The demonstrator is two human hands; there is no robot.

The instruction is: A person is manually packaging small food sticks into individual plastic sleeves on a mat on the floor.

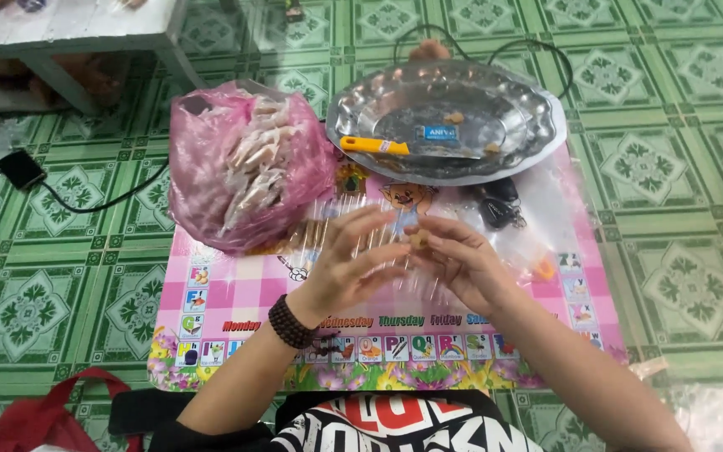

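On the mat (236,289), a bag (244,167) lies left of the tray (537,142), knife (407,148) in it.

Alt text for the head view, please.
Both hands, left hand and right hand, hold a small clear plastic bag over a pink children's mat. Behind are a pink bag of pale pieces and a metal tray holding a yellow-handled knife.

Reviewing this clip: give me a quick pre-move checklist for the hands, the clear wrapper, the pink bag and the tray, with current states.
1. Left hand on clear plastic wrapper: ok.
2. Right hand pinching a small tan piece: ok.
3. Wrapper opening: cannot tell, blurred.
4. Pink bag within reach, on the mat: ok.
5. Knife with yellow handle lying in the metal tray, away from hands: ok.
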